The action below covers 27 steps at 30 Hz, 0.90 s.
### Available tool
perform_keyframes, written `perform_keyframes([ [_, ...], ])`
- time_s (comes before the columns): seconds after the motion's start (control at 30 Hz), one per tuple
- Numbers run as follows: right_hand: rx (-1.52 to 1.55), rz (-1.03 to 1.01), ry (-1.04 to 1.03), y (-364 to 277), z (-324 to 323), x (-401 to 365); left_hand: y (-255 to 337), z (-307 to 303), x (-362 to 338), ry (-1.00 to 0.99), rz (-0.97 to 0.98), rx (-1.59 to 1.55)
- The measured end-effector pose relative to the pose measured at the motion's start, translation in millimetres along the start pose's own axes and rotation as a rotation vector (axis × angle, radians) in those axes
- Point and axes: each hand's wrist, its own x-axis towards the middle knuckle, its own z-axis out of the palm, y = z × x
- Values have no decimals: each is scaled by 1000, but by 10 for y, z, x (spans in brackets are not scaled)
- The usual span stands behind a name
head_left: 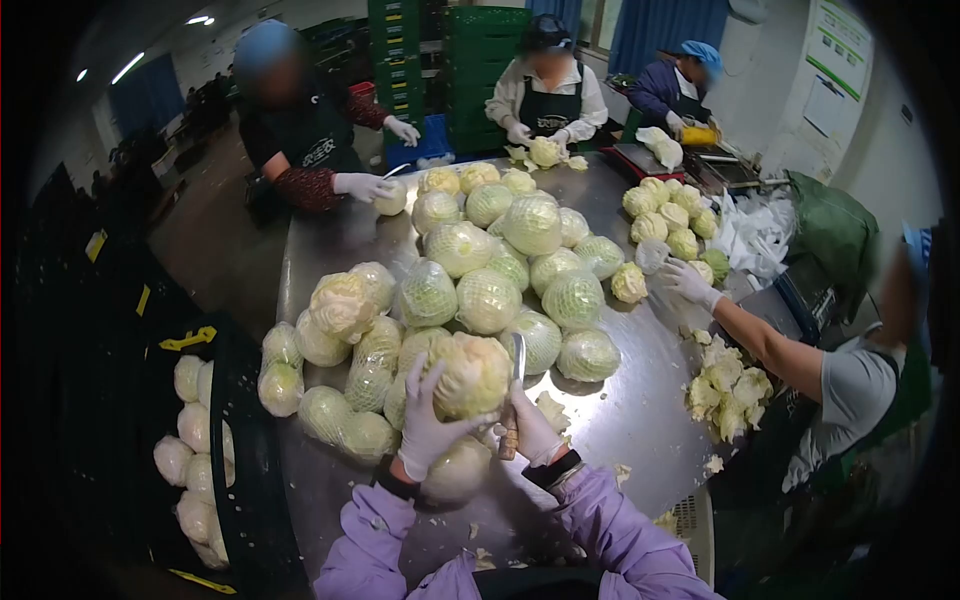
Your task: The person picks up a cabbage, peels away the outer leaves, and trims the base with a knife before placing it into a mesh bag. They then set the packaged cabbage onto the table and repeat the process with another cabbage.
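Note:
A pale yellow-green cabbage [470, 375] without wrapping is in my gloved left hand [430, 430], whose fingers curl around its left side and underside. My gloved right hand [536, 428] grips a knife [518, 360] by its brown handle, with the blade pointing up beside the cabbage's right side. Just beyond my hands lies a pile of cabbages in clear film and foam nets [488, 300]. Another wrapped cabbage [458, 470] rests on the table below my left hand, partly hidden by it.
The metal table [640, 440] carries loose leaves [728, 385] at right and unwrapped cabbages [672, 215] farther back. A dark crate [262, 470] holding several wrapped cabbages stands at left. One co-worker's hand [690, 285] reaches in from the right; other co-workers stand across the table.

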Motion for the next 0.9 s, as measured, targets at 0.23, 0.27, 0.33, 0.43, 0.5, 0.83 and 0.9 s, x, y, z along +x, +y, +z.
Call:
perform_keyframes([
  [0.23, 102, 102, 30, 666, -797, -946, 746, -175, -690, -315, 36, -51],
  [0.27, 115, 125, 37, 690, -756, -1149, 722, -103, -833, -500, -230, -405],
  [0.33, 106, 134, -1, 699, -707, -1487, 698, 1, -1082, -764, -393, -690],
  [0.43, 259, 222, 4, 1111, -1018, -1389, 769, 16, -1397, -681, -646, -962],
  [0.5, -59, 90, 194, 1242, -1093, -1246, 751, 77, -1607, -587, -777, -976],
  [0.83, -448, -128, 709, 1404, -1893, -1878, 1198, 474, -1658, -794, -290, -31],
  [0.9, -848, -231, 847, 1479, -2150, -2061, 1302, 629, -1626, -810, -221, 19],
])
